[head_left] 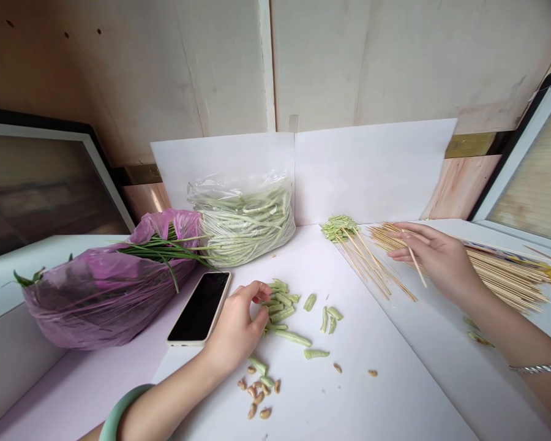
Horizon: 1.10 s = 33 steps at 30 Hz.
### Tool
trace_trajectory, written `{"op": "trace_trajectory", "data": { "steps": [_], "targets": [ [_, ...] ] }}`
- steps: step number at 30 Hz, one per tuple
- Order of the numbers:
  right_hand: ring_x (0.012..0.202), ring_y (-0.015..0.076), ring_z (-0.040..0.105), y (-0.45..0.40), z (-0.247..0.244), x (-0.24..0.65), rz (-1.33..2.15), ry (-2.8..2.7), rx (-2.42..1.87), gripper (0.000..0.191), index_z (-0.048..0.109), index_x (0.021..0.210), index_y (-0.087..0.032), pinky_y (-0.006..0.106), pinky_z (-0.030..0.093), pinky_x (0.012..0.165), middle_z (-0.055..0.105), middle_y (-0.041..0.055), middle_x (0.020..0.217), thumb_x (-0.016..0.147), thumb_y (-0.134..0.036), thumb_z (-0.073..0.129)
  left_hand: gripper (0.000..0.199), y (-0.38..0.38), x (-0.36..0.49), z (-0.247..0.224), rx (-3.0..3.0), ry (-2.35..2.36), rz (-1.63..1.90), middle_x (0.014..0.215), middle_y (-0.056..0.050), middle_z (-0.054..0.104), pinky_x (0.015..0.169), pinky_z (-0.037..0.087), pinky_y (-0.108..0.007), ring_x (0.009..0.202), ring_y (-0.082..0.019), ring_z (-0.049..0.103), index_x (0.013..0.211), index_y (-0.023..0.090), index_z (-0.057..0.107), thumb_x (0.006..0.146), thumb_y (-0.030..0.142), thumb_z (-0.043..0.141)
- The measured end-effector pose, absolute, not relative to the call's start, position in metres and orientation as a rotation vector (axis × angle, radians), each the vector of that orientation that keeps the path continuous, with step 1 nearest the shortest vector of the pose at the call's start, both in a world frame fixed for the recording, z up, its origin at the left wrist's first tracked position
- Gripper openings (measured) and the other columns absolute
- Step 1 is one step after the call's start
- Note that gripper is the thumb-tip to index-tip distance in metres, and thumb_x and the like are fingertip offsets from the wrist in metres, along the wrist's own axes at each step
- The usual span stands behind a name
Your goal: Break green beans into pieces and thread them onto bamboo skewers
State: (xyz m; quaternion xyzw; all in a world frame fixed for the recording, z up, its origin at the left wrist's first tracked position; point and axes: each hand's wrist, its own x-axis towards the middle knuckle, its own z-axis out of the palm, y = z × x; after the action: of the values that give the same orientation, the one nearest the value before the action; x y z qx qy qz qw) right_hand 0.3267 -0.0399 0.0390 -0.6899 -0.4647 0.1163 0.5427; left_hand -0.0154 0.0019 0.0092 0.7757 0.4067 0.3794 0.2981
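My left hand [241, 321] rests with curled fingers at a pile of cut green bean pieces [282, 301] on the white table; whether its fingertips hold a piece is hidden. At the right, my right hand [434, 254] holds a wooden skewer [417, 266], which slants down from between thumb and fingers. A large bundle of bare skewers [500, 272] lies beneath and beyond that hand. Left of it, several skewers loaded with bean pieces [338, 228] lie together near the back. More loose bean pieces [310, 302] are scattered in the middle.
Behind my left hand lie a phone [199, 307], a clear bag of long beans [248, 223] and a purple bag [105, 294] of green stalks. Brown seeds [258, 395] lie near the front. White boards [371, 174] stand along the back.
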Motion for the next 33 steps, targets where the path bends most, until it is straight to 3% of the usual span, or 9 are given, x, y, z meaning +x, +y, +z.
{"op": "trace_trajectory", "data": {
  "steps": [4, 6, 9, 11, 13, 20, 26, 30, 33],
  "targets": [
    [0.088, 0.0247, 0.07, -0.046, 0.049, 0.308, 0.523, -1.141, -1.321, 0.054, 0.048, 0.128, -0.03, 0.036, 0.058, 0.07, 0.039, 0.01, 0.148, 0.077, -0.045, 0.061, 0.029, -0.002, -0.014, 0.012, 2.168, 0.972, 0.886, 0.086, -0.005, 0.068, 0.078, 0.042, -0.033, 0.085, -0.024, 0.056, 0.089, 0.023, 0.068, 0.071, 0.005, 0.053],
    [0.084, 0.0225, 0.069, -0.048, 0.051, 0.304, 0.535, -1.114, -1.255, 0.06, 0.057, 0.119, -0.029, 0.032, 0.057, 0.067, 0.047, 0.0087, 0.143, 0.063, -0.037, 0.077, 0.03, -0.004, -0.013, 0.013, 2.261, 0.852, 0.768, 0.092, -0.007, 0.067, 0.083, 0.041, -0.035, 0.092, -0.025, 0.055, 0.093, 0.023, 0.07, 0.073, 0.007, 0.055],
    [0.055, 0.0112, 0.058, -0.05, 0.05, 0.299, 0.453, -1.022, -1.193, 0.022, 0.067, 0.074, -0.021, 0.024, 0.053, 0.057, 0.069, 0.0013, 0.078, 0.063, -0.034, 0.081, 0.031, -0.008, -0.014, 0.013, 2.409, 0.656, 0.579, 0.098, -0.009, 0.065, 0.085, 0.042, -0.036, 0.095, -0.026, 0.054, 0.102, 0.024, 0.071, 0.076, 0.011, 0.059],
    [0.04, 0.0071, 0.039, -0.052, 0.049, 0.294, 0.438, -0.98, -1.148, 0.041, 0.051, 0.047, -0.02, 0.021, 0.048, 0.051, 0.044, -0.0059, 0.042, 0.074, -0.044, 0.071, 0.032, -0.009, -0.014, 0.011, 2.483, 0.577, 0.503, 0.097, -0.01, 0.064, 0.083, 0.043, -0.036, 0.093, -0.026, 0.054, 0.106, 0.024, 0.07, 0.078, 0.013, 0.059],
    [0.037, 0.0069, 0.031, -0.055, 0.05, 0.286, 0.494, -0.991, -1.109, 0.056, 0.04, 0.04, -0.02, 0.022, 0.047, 0.05, 0.031, -0.0072, 0.036, 0.08, -0.053, 0.061, 0.029, -0.009, -0.014, 0.008, 2.519, 0.56, 0.482, 0.095, -0.009, 0.064, 0.081, 0.043, -0.034, 0.093, -0.026, 0.054, 0.105, 0.025, 0.07, 0.081, 0.014, 0.057],
    [0.059, 0.0198, 0.063, -0.065, 0.045, 0.25, 0.797, -1.222, -1.045, 0.052, 0.074, 0.091, -0.022, 0.035, 0.052, 0.06, 0.072, 0.0095, 0.077, 0.079, -0.067, 0.051, 0.018, -0.01, -0.011, 0.009, 2.299, 0.641, 0.691, 0.086, -0.009, 0.066, 0.077, 0.042, -0.031, 0.085, -0.023, 0.056, 0.091, 0.021, 0.07, 0.086, 0.016, 0.053],
    [0.049, 0.0131, 0.05, -0.07, 0.03, 0.234, 0.788, -1.338, -0.994, 0.043, 0.063, 0.056, -0.02, 0.028, 0.044, 0.053, 0.054, 0.0007, 0.052, 0.086, -0.05, 0.055, 0.018, -0.007, -0.004, 0.004, 1.482, 0.722, 0.941, 0.077, -0.005, 0.063, 0.065, 0.044, -0.025, 0.069, -0.016, 0.055, 0.083, 0.015, 0.068, 0.074, 0.03, 0.073],
    [0.057, 0.0168, 0.061, -0.074, 0.024, 0.225, 1.027, -1.367, -0.817, 0.035, 0.071, 0.091, -0.021, 0.033, 0.05, 0.06, 0.066, 0.0044, 0.067, 0.092, -0.047, 0.048, 0.023, -0.004, -0.003, 0.002, 1.2, 0.662, 0.933, 0.078, -0.006, 0.068, 0.066, 0.046, -0.022, 0.067, -0.013, 0.056, 0.082, 0.013, 0.069, 0.069, 0.029, 0.078],
    [0.069, 0.0217, 0.068, -0.075, 0.019, 0.221, 1.164, -1.398, -0.749, 0.035, 0.072, 0.092, -0.021, 0.038, 0.054, 0.069, 0.071, 0.0083, 0.082, 0.092, -0.046, 0.048, 0.021, -0.005, -0.003, 0.002, 1.09, 0.634, 0.925, 0.08, -0.007, 0.07, 0.069, 0.048, -0.021, 0.07, -0.012, 0.059, 0.083, 0.012, 0.071, 0.068, 0.026, 0.079]
  ]
}}
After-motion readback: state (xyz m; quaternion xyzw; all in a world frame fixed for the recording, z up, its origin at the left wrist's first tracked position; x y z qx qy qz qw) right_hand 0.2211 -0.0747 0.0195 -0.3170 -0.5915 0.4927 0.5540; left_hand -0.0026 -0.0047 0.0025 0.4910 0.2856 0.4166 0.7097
